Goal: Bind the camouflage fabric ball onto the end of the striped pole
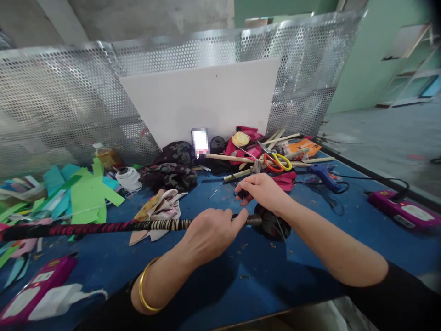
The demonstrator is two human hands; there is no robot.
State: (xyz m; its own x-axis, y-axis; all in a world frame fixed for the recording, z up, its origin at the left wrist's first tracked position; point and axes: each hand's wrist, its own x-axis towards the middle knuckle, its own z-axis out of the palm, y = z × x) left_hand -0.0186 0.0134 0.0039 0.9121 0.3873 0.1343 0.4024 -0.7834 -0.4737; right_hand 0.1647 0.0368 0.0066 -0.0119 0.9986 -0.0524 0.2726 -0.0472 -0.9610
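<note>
My left hand is wrapped round a long stick wound in black, pink and tan thread, which lies across the blue table and points left. The thumb and forefinger press at the stick's right end. My right hand hovers just above that end, its fingers pinched on a thin dark thread or needle. A dark bundle sits under my right wrist. A gold bangle is on my left wrist.
Green and teal paper scraps lie at the left, cloth pieces in the middle. Orange-and-yellow scissors, wooden sticks, a blue glue gun and pink devices lie about. A perforated metal screen and a white board back the table.
</note>
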